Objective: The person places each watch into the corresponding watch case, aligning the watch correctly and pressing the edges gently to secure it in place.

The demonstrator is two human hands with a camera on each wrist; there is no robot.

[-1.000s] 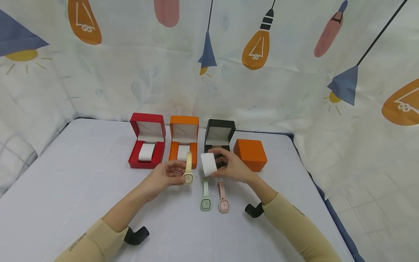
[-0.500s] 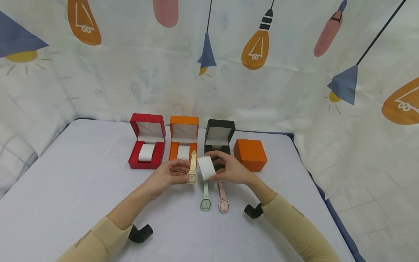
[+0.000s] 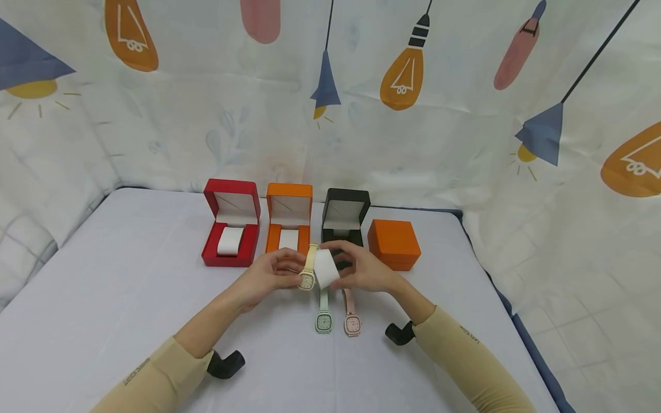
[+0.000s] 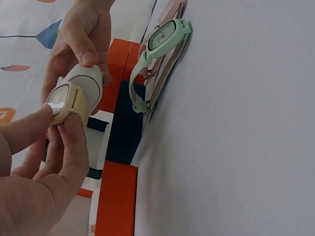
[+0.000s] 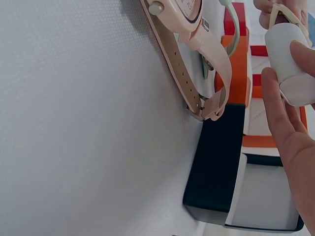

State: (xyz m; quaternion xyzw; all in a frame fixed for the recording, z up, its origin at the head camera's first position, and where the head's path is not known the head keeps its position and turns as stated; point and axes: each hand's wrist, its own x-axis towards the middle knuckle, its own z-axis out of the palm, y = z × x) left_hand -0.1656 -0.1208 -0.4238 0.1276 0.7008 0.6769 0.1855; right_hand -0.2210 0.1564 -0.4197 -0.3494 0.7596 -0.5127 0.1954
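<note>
White printed curtain (image 3: pixel 454 74) at the back, lamps and bulbs on it. Table (image 3: pixel 113 298) under pale cloth; dark edging (image 3: pixel 508 307) along its right side, well apart from the hands. Broad stretch of cloth left of the boxes, narrower strip to their right, more between the forearms.

Tan left sleeve (image 3: pixel 155 373) and right sleeve (image 3: pixel 465 358) enter from the near side, slanting inward.

4 boxes in a row towards the back edge, left to right: red box (image 3: pixel 250 244), orange box (image 3: pixel 290 188), black box (image 3: pixel 348 195), lids raised on these 3; then closed orange box (image 3: pixel 395 244), just beside the black. Fitted cushion (image 3: pixel 230 241) in the red; another in the raised-lid orange. Black box's inside partly hidden by the right hand.

Hands close together above the cloth, before the orange and black boxes. Right hand (image 3: pixel 364 269): thumb and fingers on opposite sides of loose white cushion (image 3: pixel 326 269), gripping it. Left hand (image 3: pixel 268 278): thumb and fingers pinch yellow watch (image 3: pixel 307 280), strap upward. Strap loop right at the cushion's end; cannot tell whether the cushion is inside it.

Green watch (image 3: pixel 323 321) and pink watch (image 3: pixel 353 324) rest on the cloth nearer the person, side by side, apart.
</note>
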